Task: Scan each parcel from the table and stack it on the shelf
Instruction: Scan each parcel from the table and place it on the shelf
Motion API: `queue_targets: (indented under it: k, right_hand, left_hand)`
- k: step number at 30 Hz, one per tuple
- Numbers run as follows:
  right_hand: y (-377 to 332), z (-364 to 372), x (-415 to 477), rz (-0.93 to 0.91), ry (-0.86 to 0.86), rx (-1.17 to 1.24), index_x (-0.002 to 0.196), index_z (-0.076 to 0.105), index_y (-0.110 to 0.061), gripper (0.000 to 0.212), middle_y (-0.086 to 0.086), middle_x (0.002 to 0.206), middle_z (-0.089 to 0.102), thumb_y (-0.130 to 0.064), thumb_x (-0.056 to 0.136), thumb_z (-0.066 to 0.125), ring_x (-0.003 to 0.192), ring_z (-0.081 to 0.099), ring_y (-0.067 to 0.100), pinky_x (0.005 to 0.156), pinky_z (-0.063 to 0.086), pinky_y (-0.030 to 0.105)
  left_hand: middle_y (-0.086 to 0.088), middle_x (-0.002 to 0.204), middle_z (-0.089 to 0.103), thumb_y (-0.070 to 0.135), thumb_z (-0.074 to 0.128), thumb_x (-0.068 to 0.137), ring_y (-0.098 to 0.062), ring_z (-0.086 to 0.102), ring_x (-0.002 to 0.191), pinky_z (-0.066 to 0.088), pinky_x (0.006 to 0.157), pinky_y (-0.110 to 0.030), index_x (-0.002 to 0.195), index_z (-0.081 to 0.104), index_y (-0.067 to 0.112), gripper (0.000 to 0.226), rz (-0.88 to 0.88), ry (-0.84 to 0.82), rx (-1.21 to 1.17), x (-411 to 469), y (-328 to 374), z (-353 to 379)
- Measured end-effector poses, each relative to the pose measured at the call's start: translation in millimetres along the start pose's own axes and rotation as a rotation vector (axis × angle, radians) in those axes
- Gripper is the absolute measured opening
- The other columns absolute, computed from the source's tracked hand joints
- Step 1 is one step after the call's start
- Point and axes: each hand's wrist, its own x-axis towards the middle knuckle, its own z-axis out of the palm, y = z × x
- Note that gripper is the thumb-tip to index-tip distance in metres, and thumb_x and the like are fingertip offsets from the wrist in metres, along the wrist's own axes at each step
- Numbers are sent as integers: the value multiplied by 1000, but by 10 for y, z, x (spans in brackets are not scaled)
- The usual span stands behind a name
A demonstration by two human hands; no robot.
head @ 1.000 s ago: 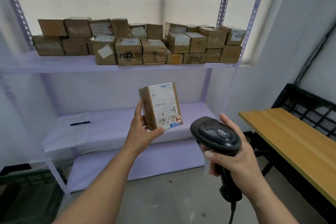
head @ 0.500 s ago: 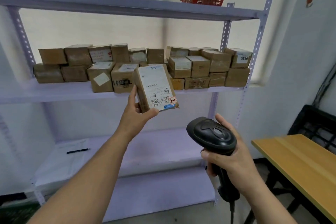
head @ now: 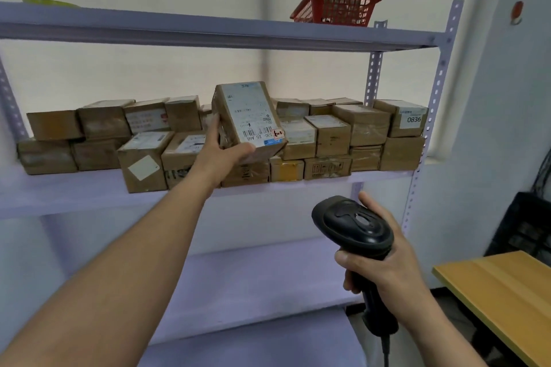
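Left hand (head: 222, 155) is gripping a parcel (head: 249, 119), thumb curling over its lower front edge and fingers (head: 212, 128) pressing against its left side. It is holding the parcel up in front of the stacked boxes (head: 325, 134) on the middle shelf (head: 74, 192), tilted so that the white label is facing the camera. A barcode is sitting near the label's lower edge, with "530- D5 A68" printed upside down under it and a small red-marked sticker at the right corner. Whether the parcel is touching the boxes behind it cannot be told.

Right hand (head: 384, 265) is closing around the handle of a black scanner (head: 354, 225), lower and to the right of the parcel and well apart from it. The scanner's head is pointing up and left, and its cable is trailing down out of the frame.

Brown boxes are filling the middle shelf in 2 layers from left to right; 1 at the far right is showing "0836" on its label. A red basket (head: 337, 9) is standing on the top shelf (head: 179, 28) near the right post, and something yellow-green (head: 49, 3) is lying at that shelf's left end. A wooden desk (head: 504, 292) is showing at the lower right, with a black crate (head: 527, 226) behind it against the wall.
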Motion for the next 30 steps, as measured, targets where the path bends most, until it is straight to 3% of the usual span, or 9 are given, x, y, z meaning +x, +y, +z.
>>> queue_targets:
  k: [4,9,12,15,18,20,23,30]
  right_hand:
    - [45,105,250,15,41,4,130,48,-49,91,8,106,69,14,70,75,49,58,36,47,51,38]
    - [110,222,532,7,77,-17,133,47,-46,92,8,111,67,14,69,75,50,59,37,49,53,41]
    - [184,291,617,22,88,-19,133,48,-46,93,8,113,67,15,69,76,50,59,37,50,54,43]
    - [251,322,675,36,103,-35,132,47,-49,93,9,115,65,14,69,76,52,60,37,52,55,44]
    - [287,325,723,42,123,-29,129,49,-52,93,9,117,64,13,69,77,53,60,38,53,55,45]
    - [303,325,747,42,139,-30,127,50,-54,93,10,116,64,13,69,78,53,61,39,53,55,45]
    - [308,333,773,39,165,-36,126,51,-56,92,9,115,64,12,69,78,53,61,39,53,55,44]
    - [329,363,787,27,202,-33,125,51,-54,91,1,109,66,14,69,76,51,59,37,52,53,42]
  left_hand:
    - [3,141,48,29,72,82,-23,54,120,46,102,-45,151,12,39,93,-39,-28,26,451,-29,-29]
    - [1,137,49,34,66,85,-23,55,114,51,68,-31,148,21,40,78,-96,-72,76,854,-93,-4]
    - [-4,140,49,49,57,87,-30,56,115,55,83,-42,145,22,46,68,-99,-63,179,1032,-127,12]
    - [-11,151,38,62,41,88,-38,51,122,44,102,-49,150,1,46,75,-73,-31,495,1192,-148,11]
    - [-17,154,30,56,41,93,-39,37,134,34,109,-48,151,1,43,72,3,-18,557,1296,-211,55]
    - [-13,153,31,45,50,93,-33,32,138,32,110,-44,151,14,41,69,60,-33,501,1315,-263,94]
    - [-7,147,41,38,66,84,-28,40,132,37,108,-46,145,31,38,70,130,-71,463,1369,-338,154]
    - [-10,140,45,37,68,85,-30,46,125,38,100,-37,142,36,33,66,199,-67,495,1439,-347,232]
